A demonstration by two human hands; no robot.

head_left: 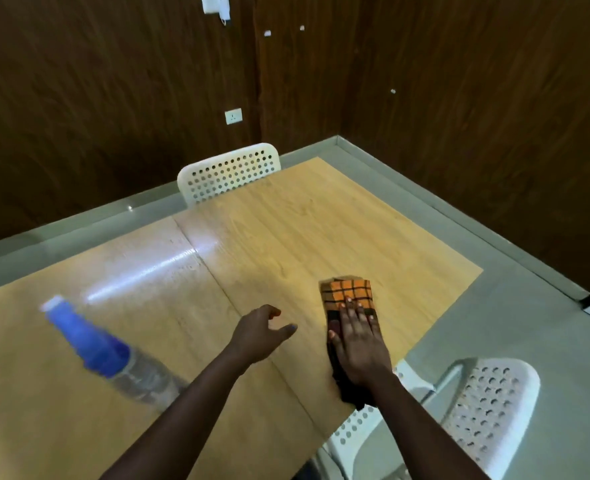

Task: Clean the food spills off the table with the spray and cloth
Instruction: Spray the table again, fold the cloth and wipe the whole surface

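cloth, orange checked, lies near the wooden table right edge with our right hand pressed flat on it. left hand hovers loosely curled, empty. spray bottle stands untouched at left. no spills visible, so we're probably nearly done.

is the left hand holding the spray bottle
No, the left hand hovers empty above the table, while the spray bottle stands apart, further left.
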